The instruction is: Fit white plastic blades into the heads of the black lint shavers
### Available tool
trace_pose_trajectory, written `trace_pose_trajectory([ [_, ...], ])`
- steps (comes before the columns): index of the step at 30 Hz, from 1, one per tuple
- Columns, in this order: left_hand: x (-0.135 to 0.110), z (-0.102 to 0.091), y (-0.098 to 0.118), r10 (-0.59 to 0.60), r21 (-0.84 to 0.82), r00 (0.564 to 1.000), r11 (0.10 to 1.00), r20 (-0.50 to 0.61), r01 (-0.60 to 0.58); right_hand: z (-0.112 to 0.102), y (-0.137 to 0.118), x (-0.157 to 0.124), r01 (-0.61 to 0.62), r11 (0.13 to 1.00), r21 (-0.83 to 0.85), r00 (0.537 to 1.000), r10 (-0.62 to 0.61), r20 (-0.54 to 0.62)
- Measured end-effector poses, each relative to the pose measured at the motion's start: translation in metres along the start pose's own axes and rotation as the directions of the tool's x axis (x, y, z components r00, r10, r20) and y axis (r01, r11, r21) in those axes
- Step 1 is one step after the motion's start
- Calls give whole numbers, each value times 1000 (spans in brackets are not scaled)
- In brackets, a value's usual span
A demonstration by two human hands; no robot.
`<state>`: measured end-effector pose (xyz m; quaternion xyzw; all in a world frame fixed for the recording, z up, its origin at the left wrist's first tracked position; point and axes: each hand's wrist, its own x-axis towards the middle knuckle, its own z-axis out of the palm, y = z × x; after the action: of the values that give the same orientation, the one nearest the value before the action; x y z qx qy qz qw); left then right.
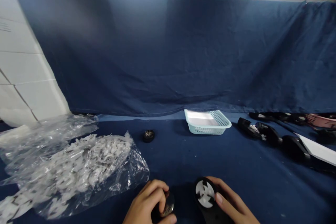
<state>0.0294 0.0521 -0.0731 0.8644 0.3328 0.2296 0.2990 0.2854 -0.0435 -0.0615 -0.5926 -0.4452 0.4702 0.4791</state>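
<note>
Our left hand (143,204) has its grip curled firmly around a small round part with a metal mesh face (168,204), while our right hand (232,199) grips a black plastic housing (210,208) from the side, leaving its white spoked insert (204,193) exposed. Both hands sit at six o'clock on the blue-clothed table (183,161). A clear bag of white plastic pieces (78,171) lies at nine o'clock, a pale blue basket (207,124) at twelve, and more black parts (259,133) at two.
</note>
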Motion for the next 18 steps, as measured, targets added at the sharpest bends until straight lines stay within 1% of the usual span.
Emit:
trace_pose_trajectory([
  [5, -1, 4, 2, 18, -5, 999, 1000, -38, -18, 3, -2, -5, -69, 996, 54, 997, 71, -28],
  [9, -1, 5, 0, 39, -5, 998, 999, -40, -40, 2, 0, -4, -45, 998, 51, 998, 47, -32],
  [12, -1, 3, 4, 33, -16, 999, 999, -32, -33, 0, 4, -3, -41, 998, 43, 999, 42, -27],
  [15, -2, 0, 10, 7, -27, 999, 1000, -34, -8, 0, 6, -3, -54, 997, 47, 998, 55, -16],
  [18, -3, -1, 14, 2, -36, 999, 999, -40, -4, 0, 6, -6, -82, 993, 86, 996, 84, -23],
])
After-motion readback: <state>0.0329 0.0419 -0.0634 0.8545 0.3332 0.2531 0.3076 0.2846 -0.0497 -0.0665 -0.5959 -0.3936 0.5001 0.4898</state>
